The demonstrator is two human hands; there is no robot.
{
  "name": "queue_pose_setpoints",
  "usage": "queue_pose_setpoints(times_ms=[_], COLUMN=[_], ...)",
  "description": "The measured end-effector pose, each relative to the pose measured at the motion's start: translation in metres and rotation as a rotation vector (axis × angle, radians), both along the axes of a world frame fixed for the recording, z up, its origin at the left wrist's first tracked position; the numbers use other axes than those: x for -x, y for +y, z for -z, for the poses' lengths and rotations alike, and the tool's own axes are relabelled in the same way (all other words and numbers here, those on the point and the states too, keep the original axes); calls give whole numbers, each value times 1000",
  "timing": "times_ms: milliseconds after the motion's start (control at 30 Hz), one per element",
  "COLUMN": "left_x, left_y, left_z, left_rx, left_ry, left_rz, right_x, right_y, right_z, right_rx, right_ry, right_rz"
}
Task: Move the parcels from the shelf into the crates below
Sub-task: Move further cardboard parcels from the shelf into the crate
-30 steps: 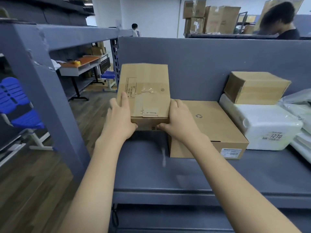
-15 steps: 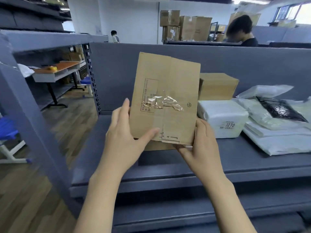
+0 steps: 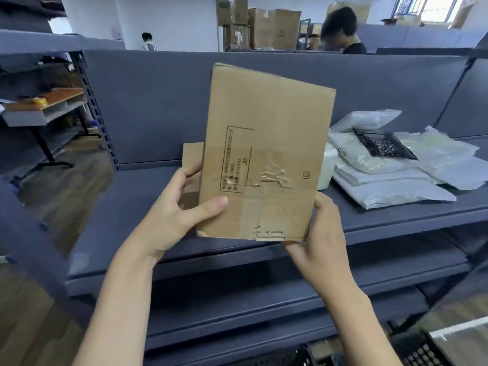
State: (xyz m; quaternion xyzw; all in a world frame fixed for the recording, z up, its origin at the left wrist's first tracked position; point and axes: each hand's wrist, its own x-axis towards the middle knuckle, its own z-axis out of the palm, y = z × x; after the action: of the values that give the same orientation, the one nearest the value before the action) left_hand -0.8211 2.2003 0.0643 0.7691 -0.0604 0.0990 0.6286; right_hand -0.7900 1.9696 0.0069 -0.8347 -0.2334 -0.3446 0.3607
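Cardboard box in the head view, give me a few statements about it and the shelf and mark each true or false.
1. Both hands hold the cardboard box. True.
2. The box lies flat on the shelf. False: it is lifted, tilted up facing the camera.
3. The left hand has its thumb on the box's front face. True.
4. The plastic mailer bags sit left of the box. False: they lie to its right.
5. The right hand grips the box's top edge. False: it holds the lower right corner.

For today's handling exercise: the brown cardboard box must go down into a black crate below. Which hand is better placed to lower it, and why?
Probably the right hand: its grip cups the flat brown cardboard box's lower corner from beneath, and the black plastic crate shows at lower right. The left hand pinches the opposite edge.
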Motion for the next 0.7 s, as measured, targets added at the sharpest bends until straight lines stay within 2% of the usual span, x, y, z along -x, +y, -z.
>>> queue_pose_setpoints(times_ms=[167,300,400,467,567,700], left_x=[8,12,16,21,24,29], left_y=[-6,-13,-15,-18,-25,-36], left_z=[7,14,13,10,5,0], left_rx=[103,27,-241,-539,-941,-1128], left_ry=[3,-72,-165,-217,-394,-509], left_rz=[28,-128,-265,-341,-393,-350], right_x=[3,1,1,0,0,1], right_y=[-15,-29,-38,-45,-54,-53], right_z=[-10,-13,-19,-29,-47,-58], right_rx=[147,351,340,295,261,388], right_ry=[4,62,99,43,-26,-82], right_rz=[-67,9,64,108,172,169])
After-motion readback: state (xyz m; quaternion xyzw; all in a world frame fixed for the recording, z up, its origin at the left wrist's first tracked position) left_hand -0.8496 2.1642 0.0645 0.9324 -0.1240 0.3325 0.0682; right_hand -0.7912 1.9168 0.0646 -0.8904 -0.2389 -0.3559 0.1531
